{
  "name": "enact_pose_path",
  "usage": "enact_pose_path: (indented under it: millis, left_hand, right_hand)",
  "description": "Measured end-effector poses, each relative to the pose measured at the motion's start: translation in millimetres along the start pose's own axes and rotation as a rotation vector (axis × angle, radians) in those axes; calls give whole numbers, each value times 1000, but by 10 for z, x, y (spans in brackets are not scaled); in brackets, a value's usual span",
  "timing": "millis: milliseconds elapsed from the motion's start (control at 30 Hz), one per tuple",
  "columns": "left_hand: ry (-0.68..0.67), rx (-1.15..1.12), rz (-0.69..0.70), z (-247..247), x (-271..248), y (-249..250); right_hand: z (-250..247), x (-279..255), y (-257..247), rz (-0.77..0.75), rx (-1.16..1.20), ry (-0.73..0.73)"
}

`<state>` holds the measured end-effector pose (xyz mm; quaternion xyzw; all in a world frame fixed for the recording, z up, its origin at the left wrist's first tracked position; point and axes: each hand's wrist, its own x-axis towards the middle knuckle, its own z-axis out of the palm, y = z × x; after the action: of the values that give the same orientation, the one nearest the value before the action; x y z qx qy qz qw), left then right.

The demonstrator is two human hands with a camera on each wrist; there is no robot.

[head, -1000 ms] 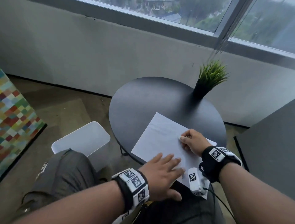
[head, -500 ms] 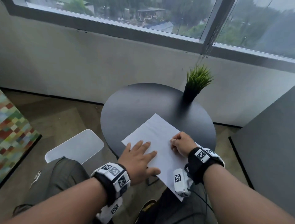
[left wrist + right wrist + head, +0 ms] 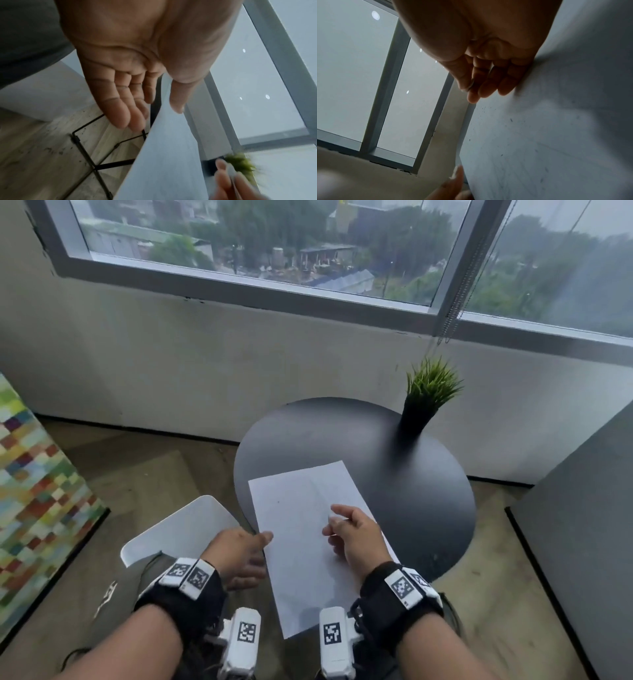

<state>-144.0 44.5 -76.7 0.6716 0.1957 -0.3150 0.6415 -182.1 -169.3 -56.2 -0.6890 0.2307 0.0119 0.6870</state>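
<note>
- Thumb of the left hand (image 3: 239, 553) now lies on the left edge of the sheet of paper (image 3: 301, 508), fingers nearly straight beneath and not clamped. A moment ago the palm pressed flat on the middle.
- Right hand (image 3: 356, 539) still rests on the sheet, thumb and forefinger pinching a small white piece (image 3: 331, 517), perhaps an eraser.
- Paper has swung from diagonal to lengthwise, its near end overhanging the round table (image 3: 428, 508). This is probably a repositioning before more rubbing.
- Potted plant (image 3: 428, 392) stands unmoved at the far rim.
</note>
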Motion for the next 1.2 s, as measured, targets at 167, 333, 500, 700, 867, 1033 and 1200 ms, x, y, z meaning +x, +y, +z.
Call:
enact_pose_path:
  millis: [167, 333, 500, 700, 867, 1033, 1200]
  left_hand:
    - [103, 246, 135, 51, -32, 109]
    - [143, 485, 412, 17, 17, 349]
    - [151, 442, 616, -9, -50, 725]
    - [-6, 172, 764, 18, -165, 1139]
    - [6, 145, 903, 38, -240, 1363]
    - [215, 268, 1029, 20, -212, 1305]
    - [194, 622, 823, 93, -125, 940]
  right_hand:
    - [-62, -59, -103, 104, 119, -90]
    - [-245, -81, -240, 211, 407, -92]
    - [-617, 140, -395, 123, 281, 121]
    - [-969, 334, -819, -7, -49, 141]
    - [-974, 267, -1278, -336, -378, 118]
    - [-854, 45, -1290, -598, -603, 215]
    - [-807, 62, -920, -445, -749, 147]
